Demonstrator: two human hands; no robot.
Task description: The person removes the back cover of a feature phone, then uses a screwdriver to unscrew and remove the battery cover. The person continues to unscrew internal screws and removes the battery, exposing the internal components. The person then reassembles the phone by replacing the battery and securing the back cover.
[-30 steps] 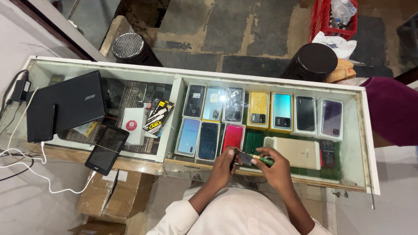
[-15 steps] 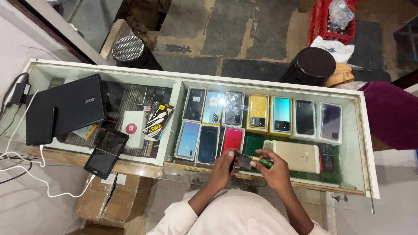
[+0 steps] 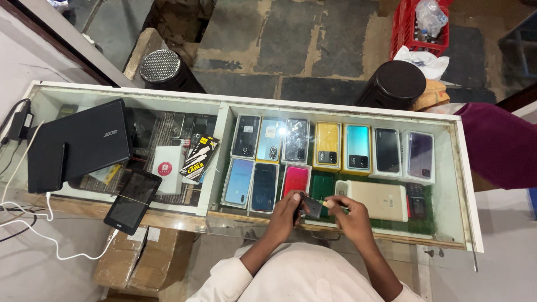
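Head view: both hands meet at the near edge of the counter (image 3: 470, 223), above the glass. Left hand (image 3: 286, 215) grasps a small dark phone (image 3: 311, 205) by its left end, fingers curled around it. Right hand (image 3: 349, 219) pinches the phone's right end, thumb and forefinger closed on it. Boxed phones (image 3: 327, 146) lie in rows under the glass just beyond. A laptop (image 3: 78, 144) rests at the counter's left end, a tablet (image 3: 133, 200) beside it at the near edge.
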